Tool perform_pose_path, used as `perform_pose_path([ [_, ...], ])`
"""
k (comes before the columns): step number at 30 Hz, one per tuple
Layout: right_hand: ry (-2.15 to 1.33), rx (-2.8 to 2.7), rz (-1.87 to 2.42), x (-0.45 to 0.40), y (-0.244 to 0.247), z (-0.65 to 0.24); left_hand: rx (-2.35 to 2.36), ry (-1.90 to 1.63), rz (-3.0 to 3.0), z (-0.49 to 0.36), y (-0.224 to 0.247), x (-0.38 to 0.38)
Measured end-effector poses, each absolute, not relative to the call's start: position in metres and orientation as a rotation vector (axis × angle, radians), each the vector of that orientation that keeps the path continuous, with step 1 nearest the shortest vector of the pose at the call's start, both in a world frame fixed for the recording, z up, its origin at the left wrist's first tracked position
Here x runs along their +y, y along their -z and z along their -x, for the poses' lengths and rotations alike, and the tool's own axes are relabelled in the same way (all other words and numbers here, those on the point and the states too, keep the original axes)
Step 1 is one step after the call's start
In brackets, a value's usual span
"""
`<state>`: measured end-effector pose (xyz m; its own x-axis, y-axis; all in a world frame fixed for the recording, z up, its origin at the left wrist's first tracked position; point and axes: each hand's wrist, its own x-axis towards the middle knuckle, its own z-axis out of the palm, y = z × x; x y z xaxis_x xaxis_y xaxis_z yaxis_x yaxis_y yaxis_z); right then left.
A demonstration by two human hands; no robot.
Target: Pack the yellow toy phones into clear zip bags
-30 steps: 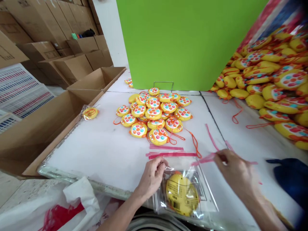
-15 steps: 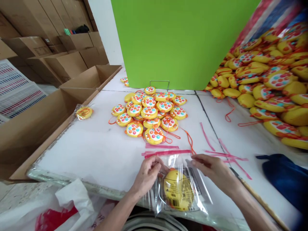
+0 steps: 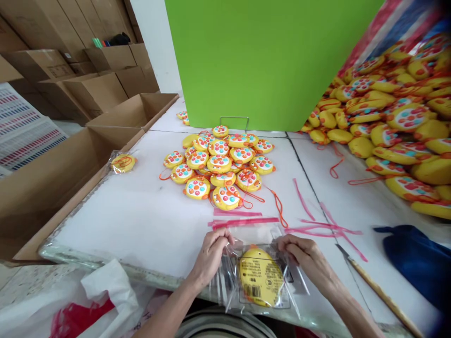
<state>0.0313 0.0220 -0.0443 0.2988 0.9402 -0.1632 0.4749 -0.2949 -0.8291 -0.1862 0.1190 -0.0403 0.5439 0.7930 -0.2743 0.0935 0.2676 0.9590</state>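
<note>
A clear plastic bag (image 3: 232, 287) lies at the table's near edge, with a yellow toy (image 3: 261, 276) inside, its printed underside and barcode facing up. My left hand (image 3: 210, 257) pinches the bag's upper left corner. On the opposite side, my right hand (image 3: 306, 257) has its fingers closed on the upper right corner. The bag's mouth faces away from me, held wide between the hands. Beyond them is a pile of yellow animal-shaped toys (image 3: 218, 164) with white dotted tops and orange cord loops.
A bagged toy (image 3: 123, 163) rests by an open cardboard box (image 3: 70, 188) at left. Pink strips (image 3: 246, 222) lie on the table. A wooden-handled knife (image 3: 380, 291) and dark blue cloth (image 3: 412, 253) are at right, below a large toy heap (image 3: 398, 117). A green panel (image 3: 268, 61) stands behind.
My right hand has gone from stretched fingers to a closed grip on the bag's corner. My left hand has shifted slightly left, and the bag's top is pulled wider.
</note>
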Motion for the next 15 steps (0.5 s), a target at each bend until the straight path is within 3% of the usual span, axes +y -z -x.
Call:
perform_pose_path([
  [7, -0.383, -1.320, 2.193, -0.001, 0.043, -0.033, 0.892, -0.592, -1.237, 0.191, 0.039, 0.111],
  [10, -0.413, -1.383, 2.241, -0.015, 0.051, -0.034, 0.982, -0.712, -1.321, 0.217, 0.022, 0.125],
  [12, -0.461, -1.432, 2.191, -0.020, 0.057, -0.028, 1.077, -0.947, -1.385, 0.245, -0.001, 0.146],
  [15, -0.475, -1.467, 2.120, -0.018, 0.059, -0.011, 1.292, -1.681, -1.493, 0.286, -0.036, 0.175],
])
